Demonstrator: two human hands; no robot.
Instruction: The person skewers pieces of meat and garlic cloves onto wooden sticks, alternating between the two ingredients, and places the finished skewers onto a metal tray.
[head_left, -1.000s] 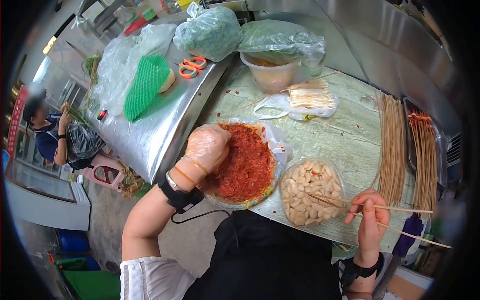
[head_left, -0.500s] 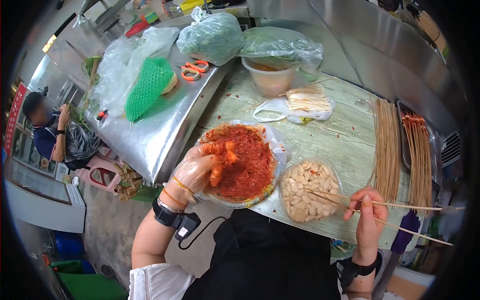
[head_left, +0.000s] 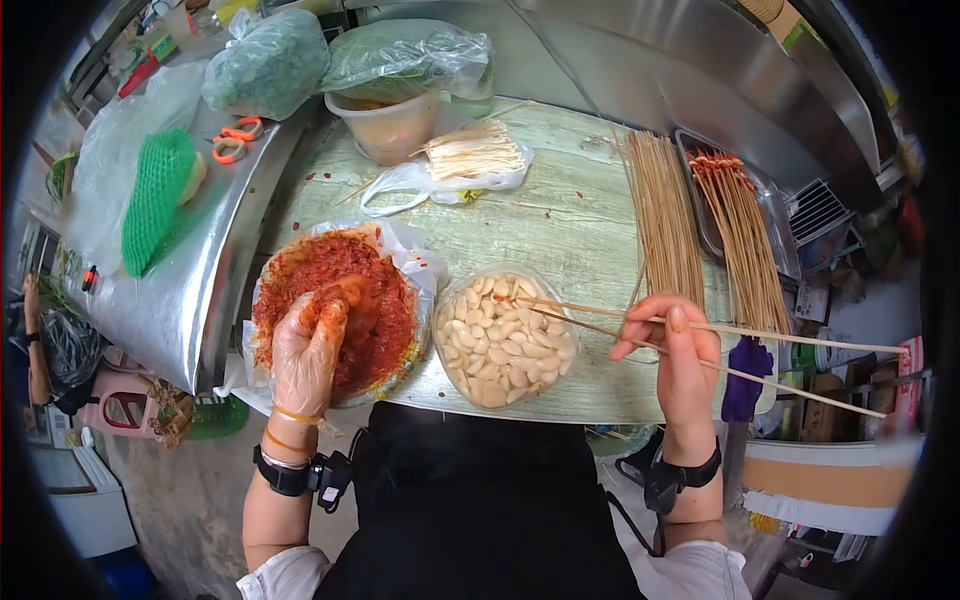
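My left hand, in a clear plastic glove smeared red, has its fingers curled at the chili paste in a bag-lined bowl. Whatever those fingers may hold is hidden. Between the fingers of my right hand is a pair of long chopsticks, spread apart. Their tips point left over a clear tub of pale, flattish pieces resembling peeled garlic cloves. A small red bit lies near the tips. The tub stands right of the bowl.
Behind the bowl lie short white sticks on a bag, beside a plastic bucket. Long skewers lie at right, next to a metal tray with red-tipped skewers. Orange-handled scissors rest on the steel counter.
The view has swung right. My left fingers have turned from raised above the bowl to down at the paste. The chopsticks stay over the tub, their tips now nearer its far side.
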